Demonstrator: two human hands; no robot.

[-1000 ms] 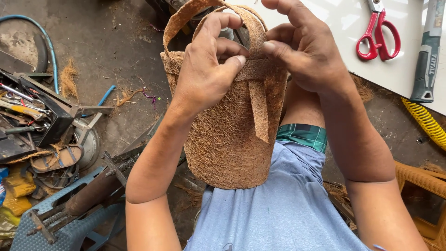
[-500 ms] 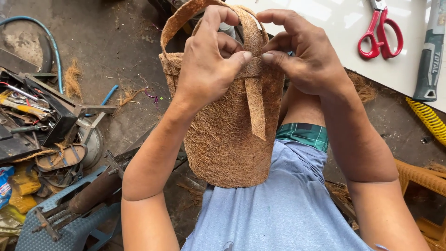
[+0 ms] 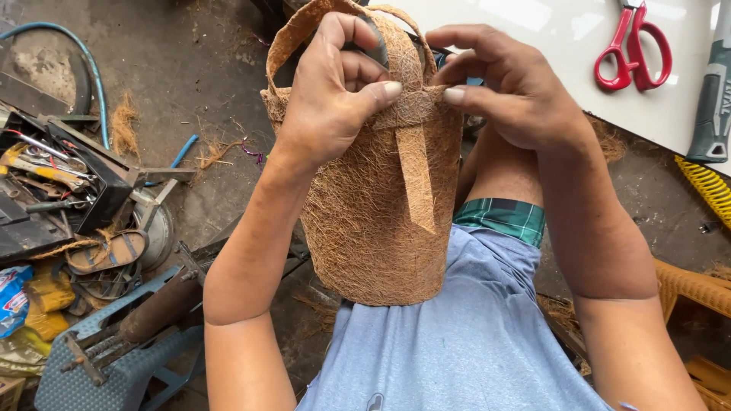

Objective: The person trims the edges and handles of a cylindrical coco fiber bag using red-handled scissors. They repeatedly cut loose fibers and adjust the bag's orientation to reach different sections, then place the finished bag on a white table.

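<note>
I hold a brown coconut-fibre basket (image 3: 373, 221) upright over my lap. It has an arched fibre handle (image 3: 304, 30) and a loose strap end (image 3: 417, 183) hanging down its front. My left hand (image 3: 335, 91) grips the rim, thumb pressed on the rim band and fingers curled inside around a dark object I cannot identify. My right hand (image 3: 510, 84) pinches the same rim band from the right, thumb tip almost meeting the left thumb.
Red-handled scissors (image 3: 632, 49) and a grey-handled tool (image 3: 712, 99) lie on a white board (image 3: 533, 23) at the top right. A box of hand tools (image 3: 53, 175), a blue hose (image 3: 68, 46) and a blue stool (image 3: 99, 358) sit on the dirt floor to the left. A yellow coil (image 3: 704, 190) lies right.
Both hands and the basket kept their hold while shifting slightly. The thumbs drew closer together along the rim band above the hanging strap.
</note>
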